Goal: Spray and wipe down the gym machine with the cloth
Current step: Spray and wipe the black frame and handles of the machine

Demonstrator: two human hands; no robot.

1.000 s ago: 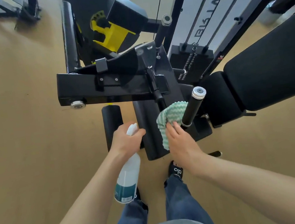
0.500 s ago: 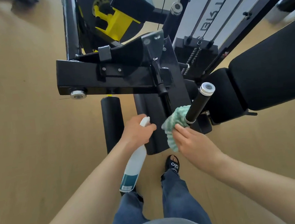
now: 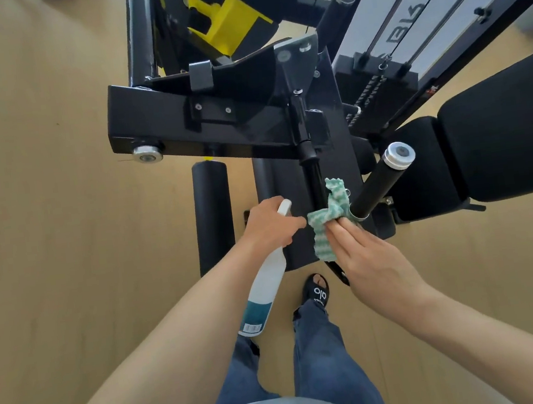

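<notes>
Over a tan floor (image 3: 45, 227), left of centre, the left hand (image 3: 269, 223) grips the neck of a white spray bottle (image 3: 265, 288), whose body hangs down toward the jeans (image 3: 322, 355). Just right of it, the right hand (image 3: 369, 256) presses a green-and-white cloth (image 3: 328, 219) with fairly straight fingers against a thin black bar (image 3: 312, 180) of the gym machine (image 3: 215, 118). Beside the cloth a black grip handle (image 3: 379, 182) angles up, and a padded seat (image 3: 499, 132) lies farthest right.

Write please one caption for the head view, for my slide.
Left hand holds spray bottle; right hand presses green cloth against black gym machine.
</notes>
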